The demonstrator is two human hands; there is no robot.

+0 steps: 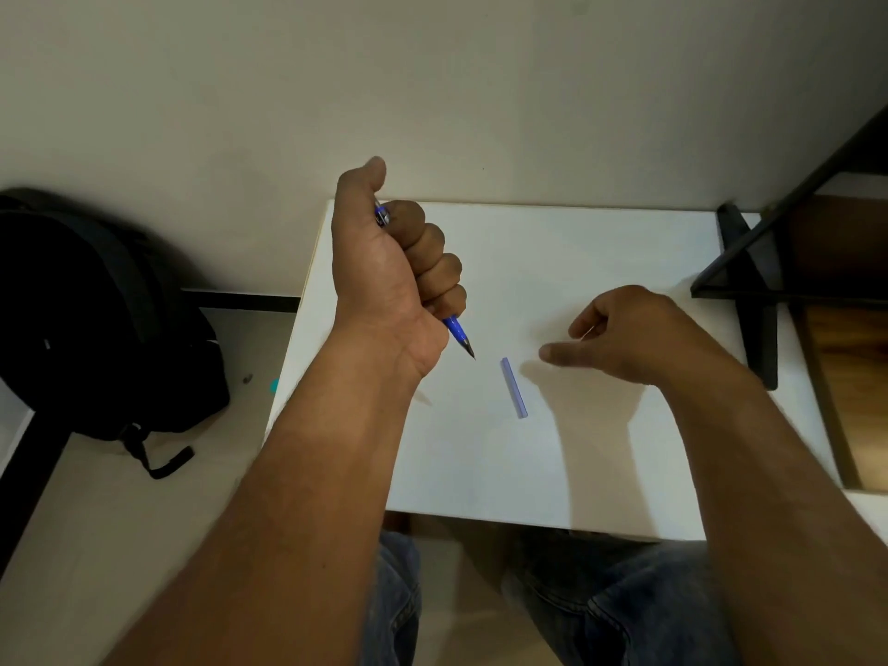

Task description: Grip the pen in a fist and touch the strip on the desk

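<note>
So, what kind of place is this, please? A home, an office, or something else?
Probably a plain study or work corner indoors, though I cannot tell home from office. A small white table stands against a bare wall, a black backpack lies on the floor beside it, and the left hand grips a blue pen.

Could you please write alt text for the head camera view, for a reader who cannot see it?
The left hand grips a blue pen in a fist, tip pointing down over a white table. The right hand hovers open beside a pale blue pen cap lying on the table; a black backpack sits left.
</note>
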